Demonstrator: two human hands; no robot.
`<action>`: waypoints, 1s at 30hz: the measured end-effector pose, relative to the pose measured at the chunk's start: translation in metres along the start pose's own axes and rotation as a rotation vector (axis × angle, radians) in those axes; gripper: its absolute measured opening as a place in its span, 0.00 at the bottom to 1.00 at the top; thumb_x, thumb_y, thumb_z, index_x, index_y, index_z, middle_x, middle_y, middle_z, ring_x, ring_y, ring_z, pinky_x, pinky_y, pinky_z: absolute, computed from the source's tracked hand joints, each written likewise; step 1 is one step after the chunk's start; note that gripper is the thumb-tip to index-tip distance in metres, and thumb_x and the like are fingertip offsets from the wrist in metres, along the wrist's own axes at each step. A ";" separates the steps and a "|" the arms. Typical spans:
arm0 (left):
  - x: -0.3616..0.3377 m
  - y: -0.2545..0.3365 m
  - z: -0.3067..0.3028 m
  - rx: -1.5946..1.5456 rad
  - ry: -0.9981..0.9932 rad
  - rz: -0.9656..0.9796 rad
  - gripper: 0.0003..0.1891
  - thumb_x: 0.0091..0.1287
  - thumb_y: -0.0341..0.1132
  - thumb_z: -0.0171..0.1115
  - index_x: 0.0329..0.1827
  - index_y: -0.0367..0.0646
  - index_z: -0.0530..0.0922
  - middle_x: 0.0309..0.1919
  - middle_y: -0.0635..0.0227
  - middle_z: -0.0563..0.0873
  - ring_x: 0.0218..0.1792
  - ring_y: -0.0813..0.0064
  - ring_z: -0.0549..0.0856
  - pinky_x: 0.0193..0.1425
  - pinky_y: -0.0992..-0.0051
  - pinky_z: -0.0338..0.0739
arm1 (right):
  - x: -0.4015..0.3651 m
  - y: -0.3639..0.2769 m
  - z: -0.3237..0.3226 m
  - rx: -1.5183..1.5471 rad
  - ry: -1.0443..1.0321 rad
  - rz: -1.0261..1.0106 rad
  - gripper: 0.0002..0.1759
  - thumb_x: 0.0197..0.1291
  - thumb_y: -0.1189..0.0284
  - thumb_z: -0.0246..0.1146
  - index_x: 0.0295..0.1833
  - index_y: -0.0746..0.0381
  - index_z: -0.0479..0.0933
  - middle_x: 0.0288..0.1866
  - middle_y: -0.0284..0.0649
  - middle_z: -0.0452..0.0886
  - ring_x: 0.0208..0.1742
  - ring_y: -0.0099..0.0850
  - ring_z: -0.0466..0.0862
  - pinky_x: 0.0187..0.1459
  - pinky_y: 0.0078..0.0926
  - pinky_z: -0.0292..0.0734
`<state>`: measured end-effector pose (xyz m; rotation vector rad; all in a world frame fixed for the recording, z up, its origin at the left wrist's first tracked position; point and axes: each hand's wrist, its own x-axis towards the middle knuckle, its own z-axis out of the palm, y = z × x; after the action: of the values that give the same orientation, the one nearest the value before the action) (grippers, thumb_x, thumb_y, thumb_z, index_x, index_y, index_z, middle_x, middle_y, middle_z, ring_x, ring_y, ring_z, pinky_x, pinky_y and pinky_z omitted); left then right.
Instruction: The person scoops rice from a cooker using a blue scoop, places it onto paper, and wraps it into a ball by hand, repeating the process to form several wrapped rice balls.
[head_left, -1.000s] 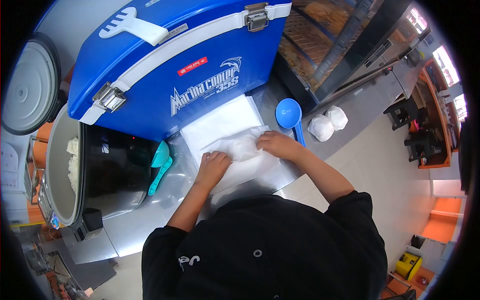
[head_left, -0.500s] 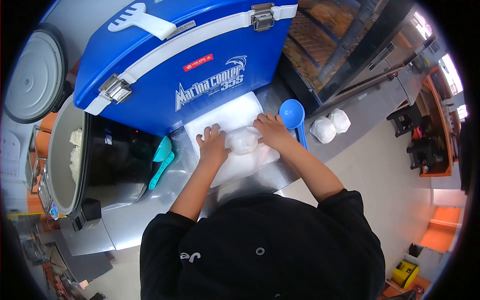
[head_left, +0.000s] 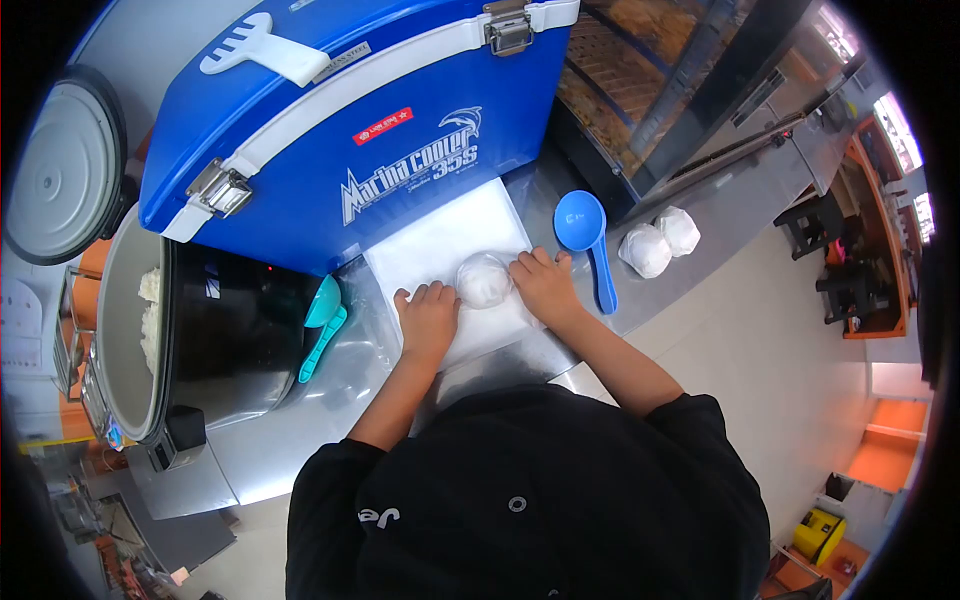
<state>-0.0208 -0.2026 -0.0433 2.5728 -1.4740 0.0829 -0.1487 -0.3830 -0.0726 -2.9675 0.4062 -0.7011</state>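
A round bundle wrapped in white paper (head_left: 484, 280) sits on a stack of white paper sheets (head_left: 440, 232) on the steel counter. My left hand (head_left: 429, 318) is at the bundle's left side, fingers curled against it. On the other side, my right hand (head_left: 544, 286) touches the bundle with its fingertips. Both hands have the bundle between them. To the right of the stack lies a blue scoop (head_left: 581, 222). Two more wrapped bundles, one (head_left: 645, 251) beside the other (head_left: 678, 232), rest farther right on the counter.
A large blue cooler (head_left: 400, 120) stands behind the paper, with a white rice paddle (head_left: 265, 50) on top. A black rice cooker (head_left: 230, 330) holding white rice (head_left: 150, 318) is at left, beside a teal scoop (head_left: 322, 325). A glass display case (head_left: 650, 90) stands behind right.
The loose paper around the bundle is now folded under, leaving a compact round shape. My hands have moved slightly down to its sides. The view has shifted a little.
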 end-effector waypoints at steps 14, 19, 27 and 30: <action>0.014 -0.005 -0.004 -0.180 -0.154 -0.150 0.18 0.63 0.31 0.60 0.53 0.46 0.66 0.21 0.69 0.85 0.29 0.60 0.86 0.54 0.56 0.62 | 0.001 -0.009 -0.001 0.079 0.008 0.085 0.08 0.50 0.70 0.61 0.39 0.53 0.75 0.45 0.32 0.77 0.53 0.31 0.73 0.50 0.52 0.61; 0.019 -0.015 0.019 -0.293 -0.030 -0.124 0.19 0.61 0.31 0.62 0.54 0.40 0.69 0.48 0.50 0.83 0.49 0.51 0.82 0.51 0.51 0.73 | -0.004 -0.005 0.031 -0.009 -0.096 0.112 0.08 0.57 0.69 0.52 0.39 0.53 0.77 0.46 0.31 0.80 0.53 0.32 0.75 0.45 0.55 0.60; 0.035 -0.023 0.008 -0.170 -0.386 0.009 0.26 0.52 0.35 0.73 0.53 0.43 0.70 0.49 0.55 0.78 0.51 0.56 0.78 0.53 0.59 0.74 | -0.001 0.000 0.029 0.123 -0.100 0.144 0.07 0.53 0.71 0.59 0.40 0.54 0.75 0.43 0.30 0.78 0.54 0.28 0.74 0.50 0.58 0.63; 0.035 -0.021 -0.007 -0.622 -0.484 -0.090 0.25 0.55 0.30 0.72 0.53 0.42 0.67 0.49 0.57 0.76 0.51 0.58 0.77 0.53 0.58 0.71 | -0.001 0.020 0.018 0.332 -0.199 0.147 0.08 0.51 0.72 0.63 0.37 0.53 0.73 0.44 0.27 0.79 0.54 0.24 0.74 0.50 0.57 0.62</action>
<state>0.0156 -0.2212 -0.0344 2.2007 -1.2345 -0.9146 -0.1463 -0.4016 -0.0913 -2.6294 0.4388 -0.4061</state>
